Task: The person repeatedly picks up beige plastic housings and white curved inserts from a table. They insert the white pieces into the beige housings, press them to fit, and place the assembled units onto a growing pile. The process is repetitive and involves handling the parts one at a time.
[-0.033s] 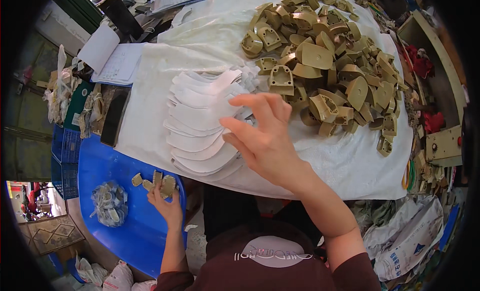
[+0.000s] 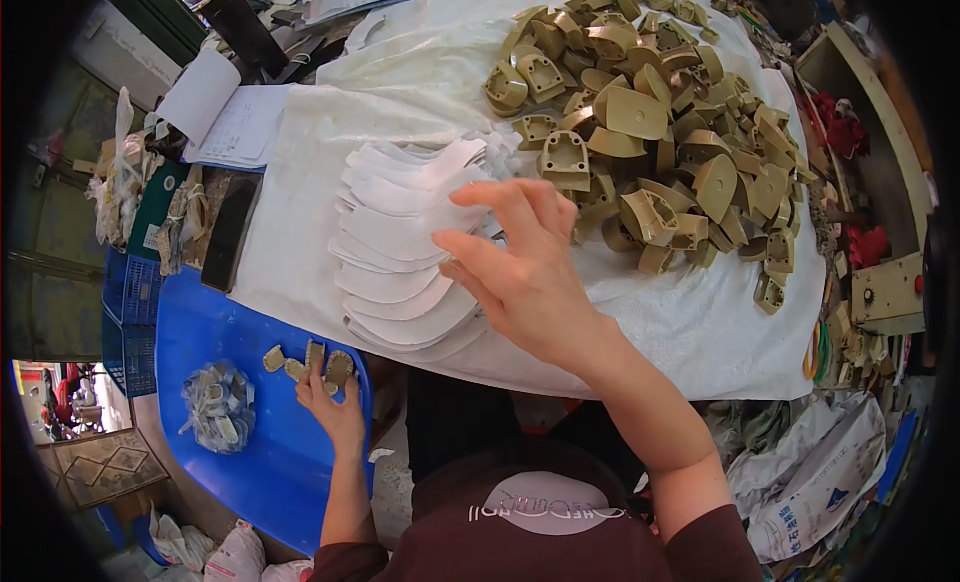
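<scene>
My left hand reaches into a blue plastic tub at the lower left. Its fingers close around a small gold shoe heel near the tub's right rim, partly hidden by them. A few more gold heels lie beside it in the tub. My right hand hovers at the table's middle, thumb and fingers curved and apart, with nothing visible between them. Below and left of it, white curved shoe-shaped sheets lie fanned in an overlapping stack. A big heap of gold shoe heels spreads to the right.
A white cloth covers the table. A clear bag of pieces lies in the tub. Beside the cloth's left edge are a dark phone and an open notebook. White sacks stand at the lower right.
My right hand has shifted very slightly left. The left hand and the heaps look almost the same.
</scene>
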### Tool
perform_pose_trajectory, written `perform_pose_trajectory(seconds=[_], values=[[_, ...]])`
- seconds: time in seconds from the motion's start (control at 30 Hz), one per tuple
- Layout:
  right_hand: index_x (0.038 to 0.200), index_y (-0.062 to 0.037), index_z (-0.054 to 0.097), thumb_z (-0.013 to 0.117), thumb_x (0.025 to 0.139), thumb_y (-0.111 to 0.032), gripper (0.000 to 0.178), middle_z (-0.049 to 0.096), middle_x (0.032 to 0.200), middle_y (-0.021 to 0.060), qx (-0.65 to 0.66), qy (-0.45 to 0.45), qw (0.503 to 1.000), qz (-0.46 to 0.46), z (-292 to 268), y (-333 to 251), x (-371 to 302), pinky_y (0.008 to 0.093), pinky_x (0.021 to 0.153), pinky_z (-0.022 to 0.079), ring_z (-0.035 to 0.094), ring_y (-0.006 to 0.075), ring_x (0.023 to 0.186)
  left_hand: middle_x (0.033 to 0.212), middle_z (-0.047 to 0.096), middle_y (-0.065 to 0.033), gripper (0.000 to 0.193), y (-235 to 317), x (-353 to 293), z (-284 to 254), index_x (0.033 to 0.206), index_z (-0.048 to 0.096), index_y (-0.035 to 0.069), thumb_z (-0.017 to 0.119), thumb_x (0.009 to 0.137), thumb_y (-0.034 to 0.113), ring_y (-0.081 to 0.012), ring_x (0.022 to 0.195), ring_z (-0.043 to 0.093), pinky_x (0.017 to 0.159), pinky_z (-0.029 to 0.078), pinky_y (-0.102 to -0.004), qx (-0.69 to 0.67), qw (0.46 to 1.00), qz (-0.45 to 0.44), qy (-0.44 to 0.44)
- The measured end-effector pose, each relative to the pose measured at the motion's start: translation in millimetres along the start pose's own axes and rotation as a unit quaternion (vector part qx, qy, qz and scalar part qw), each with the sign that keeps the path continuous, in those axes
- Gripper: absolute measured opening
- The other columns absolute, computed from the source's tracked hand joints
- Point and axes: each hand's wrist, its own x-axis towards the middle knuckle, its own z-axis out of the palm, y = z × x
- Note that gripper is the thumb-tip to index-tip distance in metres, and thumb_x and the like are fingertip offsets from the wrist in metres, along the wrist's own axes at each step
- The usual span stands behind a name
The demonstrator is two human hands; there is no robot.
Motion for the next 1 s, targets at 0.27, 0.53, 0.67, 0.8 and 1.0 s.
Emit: perform_pose_trajectory(seconds=[0.27, 0.53, 0.67, 0.8, 1.0], values=[[0.074, -0.0124, 0.064, 0.068, 0.068, -0.011, 0.007, 0.05, 0.109, 0.0019, -0.121, -0.06, 0.99, -0.028, 22.2, 9.5, 19.1, 0.0443, 0.09, 0.025, 0.042, 0.0234, 0.108, 0.115, 0.055, -0.0178, 0.044, 114.1, 60.6, -42.9, 0.119, 0.053, -0.002, 0.058, 0.075, -0.001, -0.0334, 0.109, 0.053, 0.098, 0.035, -0.0429, -0.241, 0.933, 0.263, 0.048], [0.068, -0.0142, 0.059, 0.063, 0.068, -0.012, 0.005, 0.049, 0.093, -0.0019, -0.124, 0.02, 0.991, -0.055, 34.9, 21.6, 12.2, 0.0461, 0.089, 0.025, 0.046, 0.0187, 0.098, 0.115, 0.061, -0.0181, 0.042, 160.2, 69.1, -26.2, 0.119, 0.051, -0.004, 0.053, 0.077, -0.004, -0.0301, 0.114, 0.057, 0.103, 0.03, -0.041, -0.191, 0.94, 0.282, 0.022], [0.069, -0.0148, 0.059, 0.064, 0.068, -0.015, 0.006, 0.049, 0.092, -0.0021, -0.148, -0.018, 0.986, -0.07, 31.0, 20.3, 14.5, 0.0466, 0.09, 0.025, 0.046, 0.0182, 0.098, 0.118, 0.061, -0.02, 0.04, 153.2, 66.1, -20.2, 0.119, 0.048, -0.006, 0.05, 0.079, -0.004, -0.0308, 0.121, 0.053, 0.106, 0.028, -0.0407, -0.198, 0.932, 0.301, 0.032], [0.07, -0.0145, 0.059, 0.064, 0.068, -0.013, 0.006, 0.05, 0.094, -0.0017, -0.13, 0.002, 0.99, -0.062, 35.8, 21.5, 14.5, 0.0462, 0.091, 0.025, 0.046, 0.0203, 0.099, 0.119, 0.061, -0.0199, 0.039, 150.3, 66.0, -17.2, 0.119, 0.047, -0.006, 0.048, 0.08, -0.004, -0.0313, 0.121, 0.053, 0.109, 0.023, -0.0424, -0.17, 0.931, 0.322, 0.031], [0.078, -0.0104, 0.06, 0.067, 0.073, -0.009, 0.008, 0.056, 0.102, 0.0062, 0.063, 0.098, 0.993, -0.001, 0.2, 13.2, 8.2, 0.0421, 0.086, 0.033, 0.046, 0.0284, 0.098, 0.127, 0.054, -0.0232, 0.043, 150.1, 65.5, -26.8, 0.125, 0.044, -0.008, 0.046, 0.083, 0.001, -0.0318, 0.128, 0.046, 0.11, 0.017, -0.0443, -0.179, 0.937, 0.299, -0.023]])
